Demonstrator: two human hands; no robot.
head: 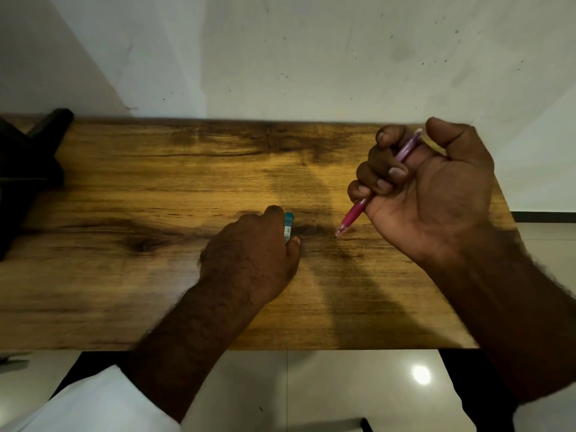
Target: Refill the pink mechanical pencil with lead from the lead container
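My right hand point(433, 194) is curled in a fist around the pink mechanical pencil point(353, 213), palm turned toward me. The pencil slants down to the left, its tip just above the wooden table point(156, 188), and its upper end pokes out by the thumb. My left hand point(249, 260) rests on the table near the middle. Its thumb and fingers pinch a small teal lead container point(288, 227) that lies at tabletop level. Most of the container is hidden behind the fingers. The pencil tip is a short way to the right of the container.
A black object point(28, 169) sits at the table's left end. A white wall runs along the far edge. Glossy floor tiles point(311, 385) show beyond the near edge and to the right.
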